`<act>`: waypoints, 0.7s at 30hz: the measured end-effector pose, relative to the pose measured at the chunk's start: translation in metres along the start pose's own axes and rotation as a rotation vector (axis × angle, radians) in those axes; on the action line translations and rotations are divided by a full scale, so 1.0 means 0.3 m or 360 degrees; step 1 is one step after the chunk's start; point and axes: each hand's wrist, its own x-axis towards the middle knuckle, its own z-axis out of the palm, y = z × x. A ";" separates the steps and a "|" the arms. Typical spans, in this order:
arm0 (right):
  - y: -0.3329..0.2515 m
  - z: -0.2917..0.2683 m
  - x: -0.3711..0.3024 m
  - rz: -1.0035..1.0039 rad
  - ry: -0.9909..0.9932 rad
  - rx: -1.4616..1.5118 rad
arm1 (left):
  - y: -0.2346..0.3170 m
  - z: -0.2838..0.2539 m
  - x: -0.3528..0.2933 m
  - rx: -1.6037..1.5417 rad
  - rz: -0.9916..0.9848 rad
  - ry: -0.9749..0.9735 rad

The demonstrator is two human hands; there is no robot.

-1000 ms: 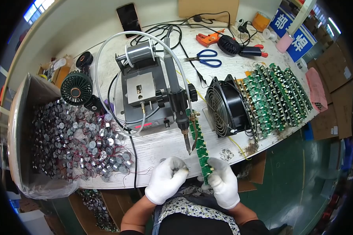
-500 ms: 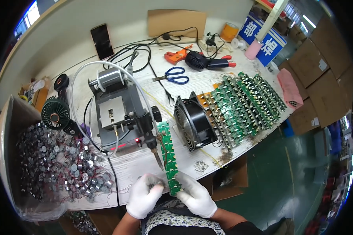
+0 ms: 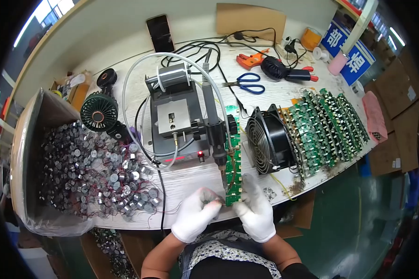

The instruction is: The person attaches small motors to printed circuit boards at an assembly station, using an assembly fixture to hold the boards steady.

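A long green circuit board strip (image 3: pixel 234 166) lies lengthwise on the table under the soldering iron (image 3: pixel 223 176) of a grey soldering machine (image 3: pixel 172 116). My right hand (image 3: pixel 256 211), in a white glove, grips the near end of this strip from its right side. On the left, my white-gloved left hand (image 3: pixel 196 215) is closed in a pinch beside the same end, close to the iron's tip. What its fingertips hold is too small to make out; thin wires trail on the table beside it. A solder wire spool (image 3: pixel 173 76) sits on top of the machine.
Left stands a plastic-lined box (image 3: pixel 25 162) of small round metal parts with red wires, beside a green handheld fan (image 3: pixel 97 112). Right of the strip are a black cooling fan (image 3: pixel 271 139) and stacked circuit boards (image 3: pixel 323 130). Blue-handled scissors (image 3: pixel 250 83) and black cables lie behind.
The whole view has shifted, so the bench appears farther right and higher. The circuit board strip has slid away from me under the iron, its near end now closer to the tip.
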 end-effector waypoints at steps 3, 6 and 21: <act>-0.003 0.011 0.016 -0.0045 -0.0014 0.0146 | -0.001 -0.003 0.002 0.0002 0.0006 0.0030; -0.001 0.019 0.024 -0.0030 -0.0009 0.0188 | 0.007 -0.006 0.003 -0.0089 -0.0029 0.0016; -0.024 0.024 0.052 -0.0070 0.0011 0.0215 | 0.032 0.024 0.019 -0.0082 -0.0019 0.0155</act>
